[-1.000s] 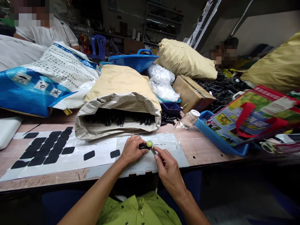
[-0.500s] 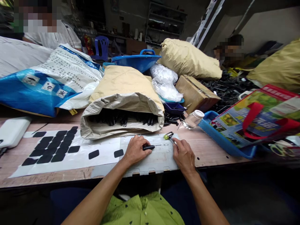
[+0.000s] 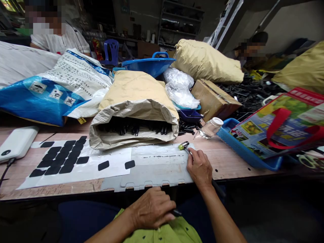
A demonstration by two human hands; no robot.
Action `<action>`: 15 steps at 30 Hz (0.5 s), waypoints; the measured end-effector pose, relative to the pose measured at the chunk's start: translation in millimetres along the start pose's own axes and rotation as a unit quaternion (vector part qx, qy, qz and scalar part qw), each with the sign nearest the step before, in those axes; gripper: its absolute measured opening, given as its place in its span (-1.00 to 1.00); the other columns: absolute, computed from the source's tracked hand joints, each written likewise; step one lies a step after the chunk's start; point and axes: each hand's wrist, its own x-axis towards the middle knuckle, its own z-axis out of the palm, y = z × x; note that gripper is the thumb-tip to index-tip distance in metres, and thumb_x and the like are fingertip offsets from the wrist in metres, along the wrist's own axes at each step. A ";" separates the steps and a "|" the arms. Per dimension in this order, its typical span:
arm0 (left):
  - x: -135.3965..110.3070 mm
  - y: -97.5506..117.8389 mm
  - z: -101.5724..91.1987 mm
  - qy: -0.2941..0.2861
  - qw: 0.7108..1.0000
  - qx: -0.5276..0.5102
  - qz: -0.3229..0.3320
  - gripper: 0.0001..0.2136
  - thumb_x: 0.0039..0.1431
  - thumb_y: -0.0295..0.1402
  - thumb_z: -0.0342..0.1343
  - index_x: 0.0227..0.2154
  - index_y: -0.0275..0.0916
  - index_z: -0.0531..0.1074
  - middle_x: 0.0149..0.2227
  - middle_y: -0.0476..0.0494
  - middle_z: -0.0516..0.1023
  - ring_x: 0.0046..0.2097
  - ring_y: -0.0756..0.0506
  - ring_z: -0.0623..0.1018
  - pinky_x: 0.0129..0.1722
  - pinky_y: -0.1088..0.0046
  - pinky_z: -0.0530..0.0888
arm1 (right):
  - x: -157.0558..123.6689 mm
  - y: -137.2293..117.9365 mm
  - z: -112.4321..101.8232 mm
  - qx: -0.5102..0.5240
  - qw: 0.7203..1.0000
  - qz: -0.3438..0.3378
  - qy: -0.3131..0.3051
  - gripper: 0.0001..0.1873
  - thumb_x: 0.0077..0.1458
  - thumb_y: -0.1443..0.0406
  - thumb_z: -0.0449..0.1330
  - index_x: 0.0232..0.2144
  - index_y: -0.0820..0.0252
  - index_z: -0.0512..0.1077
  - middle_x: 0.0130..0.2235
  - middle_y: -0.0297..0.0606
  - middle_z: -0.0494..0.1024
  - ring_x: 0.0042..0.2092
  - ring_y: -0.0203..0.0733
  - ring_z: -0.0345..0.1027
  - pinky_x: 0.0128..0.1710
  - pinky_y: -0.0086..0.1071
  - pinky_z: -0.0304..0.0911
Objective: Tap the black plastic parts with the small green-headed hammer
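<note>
My right hand rests on the grey plastic sheet at the table's front edge, closed around the handle of a small hammer with a yellow-green face. Its head lies on the sheet just beyond my fingers. My left hand is down at my lap over my green shirt, fingers closed on a small black part whose end sticks out to the right. Straight ahead an open paper sack lies on its side with several black parts inside.
A white sheet with black rubber pads lies left; a white power bank is beyond it. A blue tray with a printed bag, a clear bottle and a cardboard box stand right. Two other people sit at the back.
My left hand has drawn back from the grey sheet to my lap with the black part. The right hand with the hammer has stayed on the sheet after swinging right.
</note>
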 end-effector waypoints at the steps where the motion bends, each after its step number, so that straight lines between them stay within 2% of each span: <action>1: -4.0 -2.0 8.5 -0.007 1.000 0.025 0.007 -0.74 0.44 -0.13 -0.04 -0.14 -0.20 0.40 -0.39 -0.05 0.49 -0.37 -0.09 0.43 -0.33 0.29 0.26 | -0.1 -0.2 -0.2 -0.001 1.000 0.000 -0.002 -0.67 0.29 0.33 0.09 0.05 0.11 0.49 -0.23 -0.21 0.47 -0.18 -0.13 0.28 -0.19 -0.31 0.10; 5: -10.3 -9.3 27.5 -0.040 0.997 0.059 0.004 -0.72 0.42 -0.10 -0.04 -0.18 -0.21 0.42 -0.41 -0.04 0.51 -0.43 -0.07 0.46 -0.40 0.32 0.29 | -0.8 -0.1 -0.3 -0.001 1.000 0.000 -0.004 -0.67 0.29 0.32 0.09 0.05 0.09 0.48 -0.23 -0.22 0.46 -0.19 -0.13 0.29 -0.20 -0.30 0.10; 8: -17.6 -10.6 35.8 -0.089 0.995 0.010 -0.039 -0.68 0.43 -0.06 -0.07 -0.10 -0.16 0.45 -0.36 -0.04 0.57 -0.46 -0.04 0.50 -0.50 0.40 0.29 | -1.3 1.0 0.9 0.000 1.000 -0.002 -0.001 -0.67 0.29 0.31 0.09 0.06 0.09 0.48 -0.23 -0.22 0.46 -0.19 -0.13 0.28 -0.20 -0.30 0.11; 11: -33.3 -18.9 49.5 -0.116 0.973 -0.071 -0.187 -0.70 0.41 -0.10 -0.05 0.00 -0.07 0.47 -0.22 -0.08 0.64 -0.27 -0.08 0.62 -0.33 0.46 0.47 | -1.3 2.4 2.2 0.000 1.000 -0.007 0.001 -0.67 0.29 0.30 0.09 0.06 0.10 0.47 -0.23 -0.22 0.47 -0.19 -0.13 0.29 -0.19 -0.29 0.12; 13: -43.1 -28.5 59.0 -0.127 0.939 -0.078 -0.310 -0.68 0.36 -0.13 0.01 0.08 -0.03 0.47 -0.05 -0.13 0.65 -0.06 -0.17 0.63 -0.07 0.36 0.52 | -1.2 3.0 2.6 -0.003 1.000 -0.008 0.003 -0.67 0.29 0.30 0.09 0.06 0.09 0.48 -0.23 -0.22 0.47 -0.19 -0.13 0.29 -0.19 -0.29 0.12; 15: -47.0 -36.3 62.8 -0.150 0.904 -0.051 -0.397 -0.60 0.28 -0.20 0.09 0.17 0.01 0.44 0.10 -0.18 0.60 0.08 -0.27 0.58 0.13 0.20 0.46 | -1.1 3.2 2.6 -0.005 1.000 -0.007 0.003 -0.67 0.29 0.30 0.10 0.06 0.09 0.48 -0.22 -0.23 0.47 -0.18 -0.13 0.29 -0.19 -0.29 0.12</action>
